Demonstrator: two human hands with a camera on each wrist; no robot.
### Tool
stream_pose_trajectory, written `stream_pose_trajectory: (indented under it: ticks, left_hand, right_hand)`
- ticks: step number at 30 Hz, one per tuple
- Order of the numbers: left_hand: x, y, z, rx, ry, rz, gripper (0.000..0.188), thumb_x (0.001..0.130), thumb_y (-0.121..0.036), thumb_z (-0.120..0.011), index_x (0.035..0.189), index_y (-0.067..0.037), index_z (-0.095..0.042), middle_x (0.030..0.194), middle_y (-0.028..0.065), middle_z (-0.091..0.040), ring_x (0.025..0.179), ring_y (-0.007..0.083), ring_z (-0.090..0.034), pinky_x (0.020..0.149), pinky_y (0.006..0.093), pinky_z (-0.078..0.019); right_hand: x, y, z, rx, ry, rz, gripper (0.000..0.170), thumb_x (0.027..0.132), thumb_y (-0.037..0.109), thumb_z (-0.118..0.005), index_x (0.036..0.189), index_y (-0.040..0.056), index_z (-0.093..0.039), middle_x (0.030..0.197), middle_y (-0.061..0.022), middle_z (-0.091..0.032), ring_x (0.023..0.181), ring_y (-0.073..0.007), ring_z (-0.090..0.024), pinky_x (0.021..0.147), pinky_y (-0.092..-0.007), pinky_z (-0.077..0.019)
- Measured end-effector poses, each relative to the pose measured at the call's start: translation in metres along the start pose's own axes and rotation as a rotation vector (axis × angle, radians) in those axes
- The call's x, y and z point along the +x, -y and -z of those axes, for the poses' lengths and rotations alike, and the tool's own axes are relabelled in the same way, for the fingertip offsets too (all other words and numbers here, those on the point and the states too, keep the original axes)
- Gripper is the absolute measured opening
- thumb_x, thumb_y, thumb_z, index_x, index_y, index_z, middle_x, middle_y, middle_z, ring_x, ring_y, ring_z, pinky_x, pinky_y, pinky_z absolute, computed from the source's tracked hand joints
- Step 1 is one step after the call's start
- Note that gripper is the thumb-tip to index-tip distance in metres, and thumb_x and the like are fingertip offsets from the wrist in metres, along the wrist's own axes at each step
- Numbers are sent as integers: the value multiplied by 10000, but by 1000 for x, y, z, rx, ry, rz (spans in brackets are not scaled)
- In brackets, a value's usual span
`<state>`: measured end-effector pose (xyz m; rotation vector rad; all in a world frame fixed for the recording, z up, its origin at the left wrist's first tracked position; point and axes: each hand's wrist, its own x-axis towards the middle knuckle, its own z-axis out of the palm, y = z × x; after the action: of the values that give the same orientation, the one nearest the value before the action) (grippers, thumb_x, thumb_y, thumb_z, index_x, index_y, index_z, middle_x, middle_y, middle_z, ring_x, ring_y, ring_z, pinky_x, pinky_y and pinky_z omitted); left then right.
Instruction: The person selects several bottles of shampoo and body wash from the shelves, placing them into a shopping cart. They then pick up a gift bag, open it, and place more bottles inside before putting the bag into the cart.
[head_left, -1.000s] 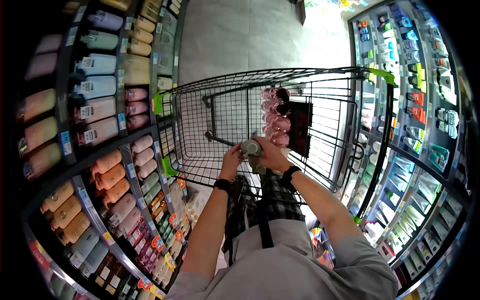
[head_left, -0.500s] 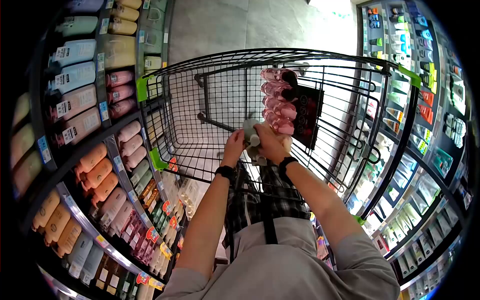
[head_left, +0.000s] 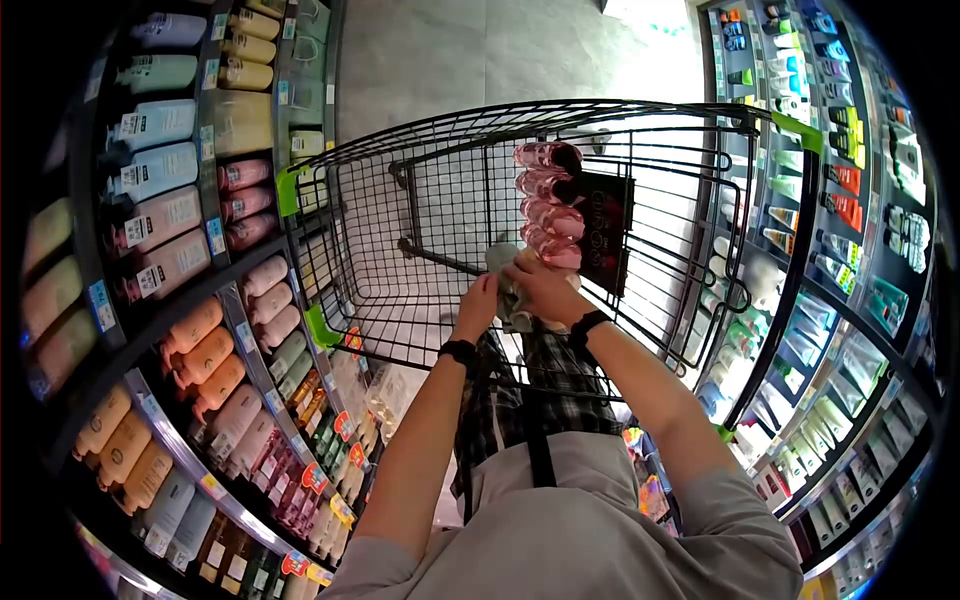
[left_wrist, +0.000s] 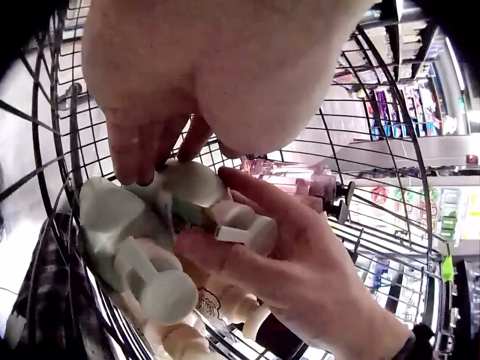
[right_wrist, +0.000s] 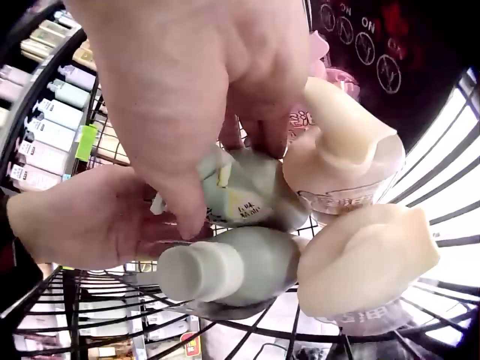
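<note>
Low in the near side of the shopping cart, my right hand grips a pale green bottle that carries a small printed label. From the other side, my left hand has its fingers against this bottle, partly hidden behind it and the right hand. A second green bottle stands right beside it, its collar toward the camera. Cream pump bottles crowd close by. Several pink bottles with dark parts line up in the cart beyond the right hand.
The black wire cart has green corner pieces. A dark printed panel stands beside the pink bottles. Shelves of pump bottles rise on the left, and shelves of tubes on the right. Grey floor lies ahead.
Both hands stay at the green bottle, which has tipped from its earlier pose and sits partly under the right hand. The cart appears larger and higher in view than one second ago.
</note>
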<state>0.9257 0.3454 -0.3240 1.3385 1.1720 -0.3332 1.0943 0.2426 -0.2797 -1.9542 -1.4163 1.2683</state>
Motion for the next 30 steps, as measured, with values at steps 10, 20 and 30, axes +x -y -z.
stream_pose_trajectory:
  ticks: [10, 20, 30]
  left_hand:
    - [-44, -28, 43, 310, 59, -58, 383, 998, -301, -523, 1266, -45, -618, 1146, 140, -674, 1055, 277, -631, 884, 369, -501]
    - [-126, -28, 124, 395, -49, -276, 415, 977, -311, -548, 1280, -33, -600, 1173, 171, -670, 1070, 326, -639, 898, 422, -520]
    - [-178, 49, 140, 813, -13, -472, 496, 959, -192, -495, 1428, -46, -435, 1494, 158, -424, 1391, 339, -375, 1071, 507, -410]
  right_hand:
    - [-7, 12, 6, 31, -4, 30, 606, 791, 126, -711, 1361, 124, -504, 1398, -142, -504, 1249, -382, -521, 949, -461, -484]
    - [-50, 45, 45, 247, -418, -5, 410, 875, 119, -599, 1279, 44, -596, 1029, -250, -668, 979, -400, -648, 838, -425, -520]
    - [-164, 110, -29, -429, -216, -501, 486, 953, 527, -509, 1108, 111, -706, 1142, -159, -682, 1113, -357, -614, 998, -523, -434]
